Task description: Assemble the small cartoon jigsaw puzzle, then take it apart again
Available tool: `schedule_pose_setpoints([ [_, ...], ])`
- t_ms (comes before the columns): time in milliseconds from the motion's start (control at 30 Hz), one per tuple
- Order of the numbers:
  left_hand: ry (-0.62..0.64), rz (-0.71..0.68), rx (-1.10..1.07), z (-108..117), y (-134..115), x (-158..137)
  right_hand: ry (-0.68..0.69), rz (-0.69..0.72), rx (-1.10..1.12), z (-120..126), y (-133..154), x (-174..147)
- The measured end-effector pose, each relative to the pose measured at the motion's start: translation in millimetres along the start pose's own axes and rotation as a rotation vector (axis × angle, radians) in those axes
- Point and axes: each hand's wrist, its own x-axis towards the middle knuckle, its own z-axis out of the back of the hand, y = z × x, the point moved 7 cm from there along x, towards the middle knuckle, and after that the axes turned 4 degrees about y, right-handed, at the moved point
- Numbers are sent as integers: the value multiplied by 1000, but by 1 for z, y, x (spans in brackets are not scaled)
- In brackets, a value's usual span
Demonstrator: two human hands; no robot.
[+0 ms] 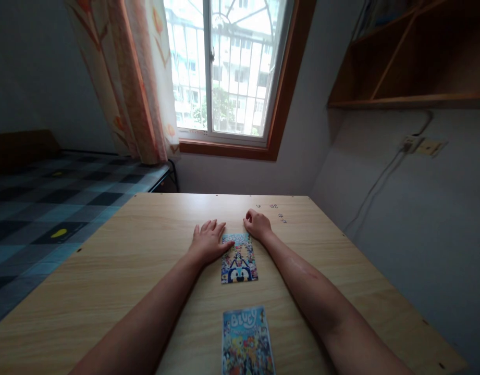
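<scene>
- Far L: bed (87, 208) w/ checked cover, near table's L edge; patterned curtain (136, 83) hangs above its R end.
- Table (154, 229): pale wood top, carries all items below.
- L hand (209, 240): palm down, fingers spread, thumb lying over upper L part of puzzle; rest of hand on tabletop. Nothing seen gripped.
- Puzzle (240, 273): flat on table, approx. centre, part-assembled. Lower portion shows blue dog's head; wood-coloured gap in upper-middle area. Long axis appears to run near-to-far, i.e. away from person, w/ lettering at far end.
- Key relation: puzzle lies betw. forearms, just R of L hand and on near side of R hand, toward person. L hand is nearer, thumb overlapping; R hand sits just beyond far R corner. Contact on R side: cannot tell.
- Printed picture (247, 344): lettered, on near side of puzzle, well apart from both hands; bottom cut by frame. Card or box: cannot tell.
- R hand (258, 225): fingers curled in, thumb side facing L, resting low at table. Whether pinching a pc: cannot tell, too small.
- Loose pcs (273, 206): small scatter beyond and R of R hand, apart from it.
- Far R: wall shelf (409, 101) above; socket (429, 147) w/ cable below.
</scene>
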Motion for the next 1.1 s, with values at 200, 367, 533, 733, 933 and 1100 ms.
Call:
schedule_pose_setpoints([
  [200,-35,38,-64,2,4,2,-130,-109,-46,3,-14,6],
  [367,-131,120,-171,9,12,3,-176,-193,-162,-5,-27,20],
  [533,-175,121,-203,10,14,5,-116,-344,-144,-14,-48,36],
  [733,-180,130,-176,11,17,6,-58,-386,-139,-21,-52,41],
  [933,-172,128,-154,11,17,7,-36,-378,-128,-24,-51,41],
  [1100,-167,120,-139,12,17,6,-32,-351,-118,-22,-47,40],
])
